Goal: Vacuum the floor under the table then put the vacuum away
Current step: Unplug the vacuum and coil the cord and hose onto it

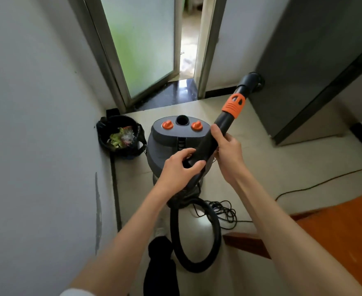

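While the vacuum (175,144) stands by the left wall near a bin (120,135), both hands grip its wand (222,124), whose long axis rises far-right; left hand (180,167) wraps the near end, right hand (227,150) sits farther up

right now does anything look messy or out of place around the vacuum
Yes: the power cord lies in a loose tangle on the floor right of the vacuum, with a strand trailing off right. Both the left hand and right hand grip the wand. Nothing looks spilled.
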`<state>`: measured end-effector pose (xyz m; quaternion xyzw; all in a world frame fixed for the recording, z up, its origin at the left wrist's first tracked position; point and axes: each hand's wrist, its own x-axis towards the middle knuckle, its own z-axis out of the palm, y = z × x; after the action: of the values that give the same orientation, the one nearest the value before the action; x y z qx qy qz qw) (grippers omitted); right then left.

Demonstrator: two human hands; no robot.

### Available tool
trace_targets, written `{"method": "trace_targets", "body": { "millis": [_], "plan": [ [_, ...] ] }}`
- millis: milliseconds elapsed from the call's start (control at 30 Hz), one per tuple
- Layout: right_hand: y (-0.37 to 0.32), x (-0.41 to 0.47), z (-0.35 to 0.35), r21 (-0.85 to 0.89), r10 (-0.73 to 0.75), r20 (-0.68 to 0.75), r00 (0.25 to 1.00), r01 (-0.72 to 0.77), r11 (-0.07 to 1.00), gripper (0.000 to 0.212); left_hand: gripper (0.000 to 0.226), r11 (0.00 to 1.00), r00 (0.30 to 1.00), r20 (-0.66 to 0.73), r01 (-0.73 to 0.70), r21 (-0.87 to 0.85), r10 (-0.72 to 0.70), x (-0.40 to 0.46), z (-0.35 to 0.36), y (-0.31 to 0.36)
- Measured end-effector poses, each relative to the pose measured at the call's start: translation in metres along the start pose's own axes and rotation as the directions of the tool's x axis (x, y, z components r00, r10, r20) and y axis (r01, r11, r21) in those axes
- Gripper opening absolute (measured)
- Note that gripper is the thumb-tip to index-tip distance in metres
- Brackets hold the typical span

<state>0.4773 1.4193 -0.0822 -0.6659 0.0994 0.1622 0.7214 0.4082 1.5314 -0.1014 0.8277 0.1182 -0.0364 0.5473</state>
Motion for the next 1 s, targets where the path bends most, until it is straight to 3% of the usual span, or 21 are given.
{"method": "trace_targets", "body": {
  "millis": [200, 333, 467, 700, 867, 1000],
  "plan": [
    [-0.044, 0.059, 0.042, -0.078, -0.089, -0.191, 0.977, 0.076, 0.994, 0.028, 0.039, 0.997, 0.992, 0.102, -0.066, -0.04, 0.07, 0.079, -0.044, 0.022],
    [-0.051, 0.09, 0.053, -0.087, -0.061, -0.279, 0.958, 0.038, 0.995, 0.03, 0.039, 0.995, 0.963, 0.267, -0.001, -0.104, 0.029, 0.109, -0.052, 0.025],
    [-0.029, 0.118, 0.055, -0.164, -0.009, -0.286, 0.958, -0.039, 0.986, 0.032, 0.033, 1.0, 0.933, 0.358, 0.009, 0.028, -0.018, 0.133, -0.064, 0.002],
    [0.019, 0.173, 0.033, -0.215, 0.097, -0.291, 0.952, -0.164, 0.963, 0.033, 0.024, 0.915, 0.935, 0.102, 0.304, 0.267, -0.34, 0.186, -0.08, -0.092],
    [0.064, 0.215, 0.016, -0.19, 0.202, -0.274, 0.94, -0.258, 0.947, 0.031, 0.024, 0.861, 0.936, -0.077, 0.346, 0.374, -0.343, 0.243, -0.067, -0.137],
    [0.091, 0.248, 0.011, -0.202, 0.2, -0.299, 0.933, -0.267, 0.942, 0.032, 0.038, 0.8, 0.952, -0.122, 0.304, 0.518, -0.282, 0.287, -0.042, -0.161]
  ]
}}
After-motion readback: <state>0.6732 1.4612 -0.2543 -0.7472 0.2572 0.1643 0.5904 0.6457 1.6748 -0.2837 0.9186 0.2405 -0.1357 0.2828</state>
